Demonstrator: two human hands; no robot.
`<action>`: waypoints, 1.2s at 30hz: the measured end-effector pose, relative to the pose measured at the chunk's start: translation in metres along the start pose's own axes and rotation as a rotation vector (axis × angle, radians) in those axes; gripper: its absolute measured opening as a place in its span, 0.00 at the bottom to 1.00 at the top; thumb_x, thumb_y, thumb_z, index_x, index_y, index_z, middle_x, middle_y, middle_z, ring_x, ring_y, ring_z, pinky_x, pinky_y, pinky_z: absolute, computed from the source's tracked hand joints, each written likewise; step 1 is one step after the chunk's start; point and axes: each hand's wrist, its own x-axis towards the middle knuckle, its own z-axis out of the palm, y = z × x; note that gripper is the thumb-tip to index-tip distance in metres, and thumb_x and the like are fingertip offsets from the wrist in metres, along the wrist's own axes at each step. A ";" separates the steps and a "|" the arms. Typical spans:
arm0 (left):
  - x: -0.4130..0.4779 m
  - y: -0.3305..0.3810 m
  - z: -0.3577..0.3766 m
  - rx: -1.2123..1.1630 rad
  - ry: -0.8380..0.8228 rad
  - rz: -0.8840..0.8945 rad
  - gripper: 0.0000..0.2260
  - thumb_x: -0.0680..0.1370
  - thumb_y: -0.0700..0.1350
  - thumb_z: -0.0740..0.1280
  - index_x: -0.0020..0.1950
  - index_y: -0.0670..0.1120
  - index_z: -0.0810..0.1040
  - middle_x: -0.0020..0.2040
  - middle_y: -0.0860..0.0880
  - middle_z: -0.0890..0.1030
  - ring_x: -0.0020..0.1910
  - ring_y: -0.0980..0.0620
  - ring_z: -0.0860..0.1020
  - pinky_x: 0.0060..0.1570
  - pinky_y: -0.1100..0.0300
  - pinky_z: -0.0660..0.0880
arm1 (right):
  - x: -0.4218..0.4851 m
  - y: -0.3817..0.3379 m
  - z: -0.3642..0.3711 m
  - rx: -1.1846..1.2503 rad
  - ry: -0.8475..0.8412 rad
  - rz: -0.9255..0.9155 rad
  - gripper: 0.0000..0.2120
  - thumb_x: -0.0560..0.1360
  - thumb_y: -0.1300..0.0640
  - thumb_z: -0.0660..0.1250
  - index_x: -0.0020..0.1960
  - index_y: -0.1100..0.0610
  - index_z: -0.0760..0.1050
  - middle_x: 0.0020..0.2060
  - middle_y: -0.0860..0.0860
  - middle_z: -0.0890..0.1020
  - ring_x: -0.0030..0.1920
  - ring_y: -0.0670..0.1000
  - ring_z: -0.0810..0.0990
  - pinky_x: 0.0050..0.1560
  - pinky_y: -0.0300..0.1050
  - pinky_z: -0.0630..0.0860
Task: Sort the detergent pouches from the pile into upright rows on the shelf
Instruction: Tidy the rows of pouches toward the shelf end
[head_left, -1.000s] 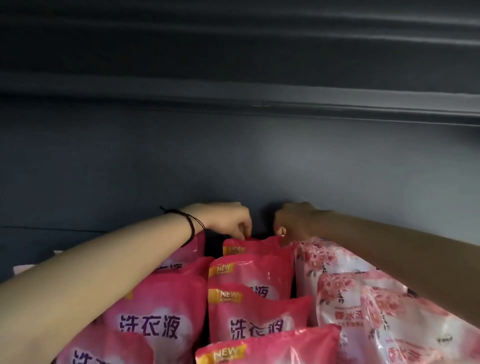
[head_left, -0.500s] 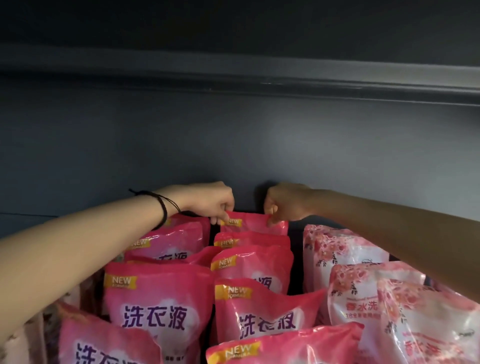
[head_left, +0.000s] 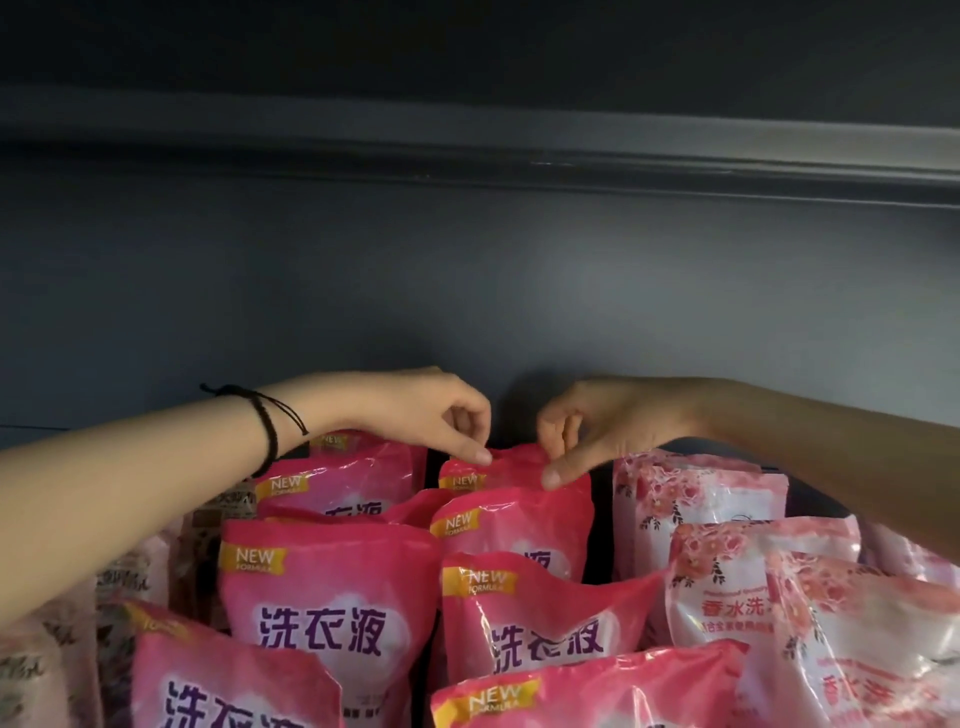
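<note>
Both hands are at the back edge of the shelf (head_left: 467, 291), on the rear pouch (head_left: 511, 465) of the mid row. The left hand (head_left: 426, 413) has its fingers curled, w/ thumb and forefinger pinching the pouch's top seam near its left corner. The right hand (head_left: 602, 423) grips the same seam toward the right corner, thumb on the front face and fingers (head_left: 558, 439) curled over behind. The rear pouch stands upright close to the shelf's back wall (whether it touches the wall can't be told). Its lower part is hidden by the next pouch in front.

The mid row (head_left: 540, 618) is hot-pink pouches w/ yellow "NEW" tabs, one behind another from the back edge toward the front edge. The nearer ones sag a bit at the top. Left of it is a 2nd row of hot-pink pouches (head_left: 332, 613), passing under the left forearm. Right of the mid row, across a dark gap, pale floral pouches (head_left: 727, 571) form a row under the right forearm, the front ones tilted. At the shelf's left edge are darker patterned packs (head_left: 208, 540), too blurred to read. A black cord bracelet (head_left: 272, 431) sits on the left wrist. An upper rail (head_left: 467, 161) crosses overhead.
</note>
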 end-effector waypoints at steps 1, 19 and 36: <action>-0.002 0.005 0.003 -0.013 -0.032 -0.009 0.12 0.71 0.58 0.72 0.48 0.53 0.80 0.43 0.57 0.84 0.41 0.63 0.80 0.46 0.69 0.75 | -0.003 -0.002 0.004 -0.016 -0.014 0.003 0.15 0.67 0.43 0.76 0.44 0.52 0.78 0.40 0.44 0.82 0.42 0.44 0.80 0.45 0.38 0.78; 0.018 0.030 0.030 0.153 0.088 0.049 0.06 0.70 0.46 0.76 0.41 0.44 0.84 0.23 0.69 0.73 0.27 0.69 0.72 0.28 0.74 0.64 | -0.013 -0.006 0.013 -0.176 0.063 0.057 0.13 0.69 0.56 0.76 0.43 0.47 0.72 0.33 0.40 0.78 0.31 0.35 0.74 0.31 0.28 0.66; -0.047 0.015 -0.030 0.082 -0.028 -0.026 0.08 0.72 0.44 0.75 0.49 0.50 0.82 0.45 0.54 0.85 0.41 0.63 0.81 0.41 0.73 0.73 | -0.018 -0.041 -0.009 -0.320 0.021 0.007 0.14 0.70 0.51 0.75 0.53 0.49 0.76 0.46 0.41 0.80 0.45 0.41 0.79 0.45 0.36 0.76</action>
